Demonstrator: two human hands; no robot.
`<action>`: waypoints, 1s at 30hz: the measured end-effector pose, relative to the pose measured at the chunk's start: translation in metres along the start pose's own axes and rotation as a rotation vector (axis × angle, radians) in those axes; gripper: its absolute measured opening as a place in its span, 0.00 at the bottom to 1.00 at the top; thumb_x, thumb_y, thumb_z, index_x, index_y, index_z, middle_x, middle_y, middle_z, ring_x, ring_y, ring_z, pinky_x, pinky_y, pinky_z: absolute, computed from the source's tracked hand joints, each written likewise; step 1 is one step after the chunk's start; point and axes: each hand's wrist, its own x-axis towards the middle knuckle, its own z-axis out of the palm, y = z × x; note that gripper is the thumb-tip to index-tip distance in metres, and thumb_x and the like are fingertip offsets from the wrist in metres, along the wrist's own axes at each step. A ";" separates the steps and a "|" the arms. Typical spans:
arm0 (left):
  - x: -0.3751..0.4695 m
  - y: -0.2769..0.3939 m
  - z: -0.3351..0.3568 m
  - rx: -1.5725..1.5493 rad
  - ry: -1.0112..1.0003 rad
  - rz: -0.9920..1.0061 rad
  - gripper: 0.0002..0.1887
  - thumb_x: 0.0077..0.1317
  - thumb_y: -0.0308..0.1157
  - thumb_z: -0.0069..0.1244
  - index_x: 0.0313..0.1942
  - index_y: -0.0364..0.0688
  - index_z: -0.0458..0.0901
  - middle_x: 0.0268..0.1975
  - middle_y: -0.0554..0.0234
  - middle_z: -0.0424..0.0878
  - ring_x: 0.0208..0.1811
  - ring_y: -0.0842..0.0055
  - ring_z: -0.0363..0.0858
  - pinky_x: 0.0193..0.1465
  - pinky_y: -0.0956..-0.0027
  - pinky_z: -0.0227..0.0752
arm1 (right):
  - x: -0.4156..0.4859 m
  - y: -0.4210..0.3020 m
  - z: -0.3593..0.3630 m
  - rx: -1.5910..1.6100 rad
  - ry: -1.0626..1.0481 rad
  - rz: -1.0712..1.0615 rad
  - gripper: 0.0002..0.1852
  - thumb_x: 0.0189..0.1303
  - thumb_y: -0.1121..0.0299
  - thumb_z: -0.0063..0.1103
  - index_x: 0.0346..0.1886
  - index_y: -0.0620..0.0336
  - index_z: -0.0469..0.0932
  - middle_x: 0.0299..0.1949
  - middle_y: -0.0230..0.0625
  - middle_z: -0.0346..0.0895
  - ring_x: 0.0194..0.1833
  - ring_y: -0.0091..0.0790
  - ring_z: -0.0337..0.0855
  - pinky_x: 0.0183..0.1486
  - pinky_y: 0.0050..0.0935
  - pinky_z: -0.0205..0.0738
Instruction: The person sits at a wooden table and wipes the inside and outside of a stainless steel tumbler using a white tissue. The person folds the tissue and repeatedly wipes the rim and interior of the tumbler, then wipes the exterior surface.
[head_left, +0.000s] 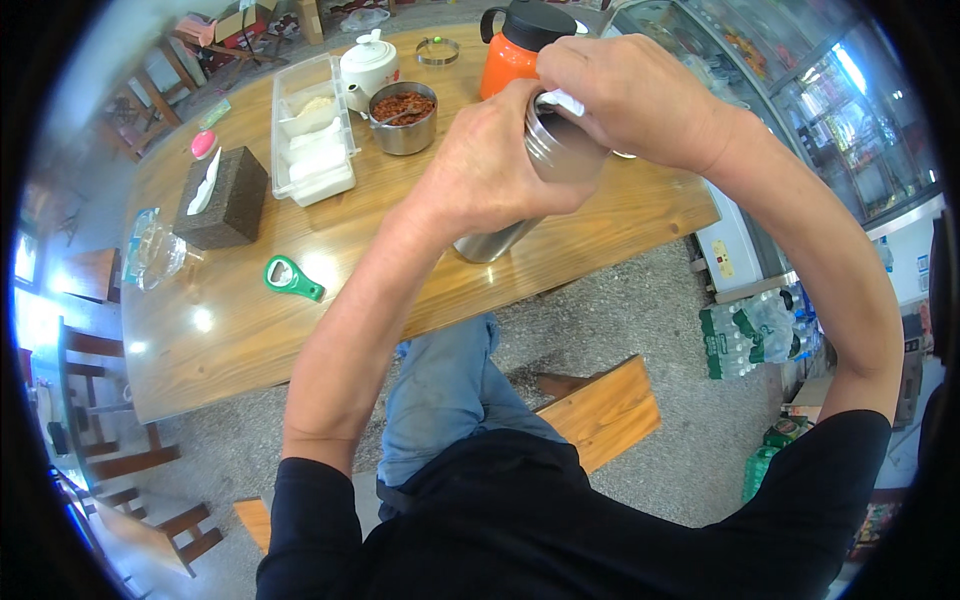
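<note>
A stainless steel bottle (559, 154) without a lid is tilted over the table's near edge, its threaded mouth up. My left hand (495, 157) is wrapped around its upper body. At the mouth, my right hand (637, 97) pinches a white piece of tissue or cloth (561, 101), part of which lies over the rim; the fingertips are partly hidden. Just behind my hands stands an orange jug (508, 64) with a black lid and handle. To the left, a steel pot (405, 139) holds a red-brown chunky food and a spoon.
On the wooden table (600, 225) are a green bottle opener (294, 277), a brown tissue box (232, 202), a clear divided container (281, 150), a white teapot (369, 64), a pink round object (203, 144) and a glass ashtray (159, 255). A glass-fronted display cabinet (847, 120) stands at right.
</note>
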 end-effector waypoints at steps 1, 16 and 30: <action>0.000 0.001 0.002 0.006 0.005 -0.014 0.45 0.45 0.48 0.72 0.59 0.27 0.75 0.47 0.42 0.88 0.51 0.57 0.89 0.58 0.58 0.79 | 0.000 0.001 0.000 0.029 -0.002 0.043 0.06 0.60 0.74 0.63 0.38 0.66 0.78 0.34 0.50 0.85 0.38 0.54 0.88 0.40 0.48 0.82; -0.005 0.016 0.023 0.024 0.048 0.004 0.41 0.45 0.43 0.73 0.58 0.33 0.77 0.48 0.47 0.89 0.52 0.61 0.90 0.59 0.60 0.80 | -0.008 -0.005 -0.023 0.159 -0.448 0.623 0.11 0.57 0.70 0.64 0.35 0.73 0.84 0.30 0.60 0.83 0.36 0.59 0.87 0.42 0.48 0.82; -0.001 0.009 0.011 0.020 0.006 -0.020 0.41 0.44 0.43 0.73 0.58 0.32 0.78 0.49 0.48 0.89 0.52 0.64 0.90 0.59 0.62 0.80 | -0.005 -0.010 -0.013 -0.082 -0.184 0.236 0.11 0.58 0.68 0.69 0.38 0.65 0.81 0.31 0.48 0.85 0.37 0.54 0.87 0.41 0.48 0.80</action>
